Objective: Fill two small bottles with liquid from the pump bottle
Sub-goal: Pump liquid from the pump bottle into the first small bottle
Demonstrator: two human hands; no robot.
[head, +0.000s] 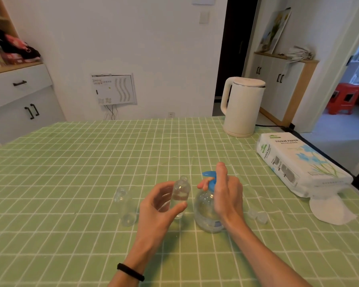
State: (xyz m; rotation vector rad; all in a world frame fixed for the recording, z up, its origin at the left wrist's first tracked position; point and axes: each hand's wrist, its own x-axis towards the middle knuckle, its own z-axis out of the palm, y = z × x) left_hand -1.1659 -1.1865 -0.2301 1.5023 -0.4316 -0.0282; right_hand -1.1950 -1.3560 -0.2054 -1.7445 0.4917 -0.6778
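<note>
My left hand (160, 212) holds a small clear bottle (181, 188) upright between thumb and fingers; its open mouth sits just left of the pump spout. A little clear liquid shows inside it. The pump bottle (204, 214), clear with a blue pump head (208, 175), stands on the table to its right. My right hand (226, 195) is on the pump head, one finger lying over the top and a fingertip curled under the spout beside the neck. A second small clear bottle (125, 206) stands uncapped to the left and looks empty.
Two small clear caps (257, 216) lie right of the pump bottle. A tissue paper pack (298, 160) with a loose sheet sits at the right edge, and a white kettle (241, 106) at the back right. A green checked cloth (81, 162) covers the table.
</note>
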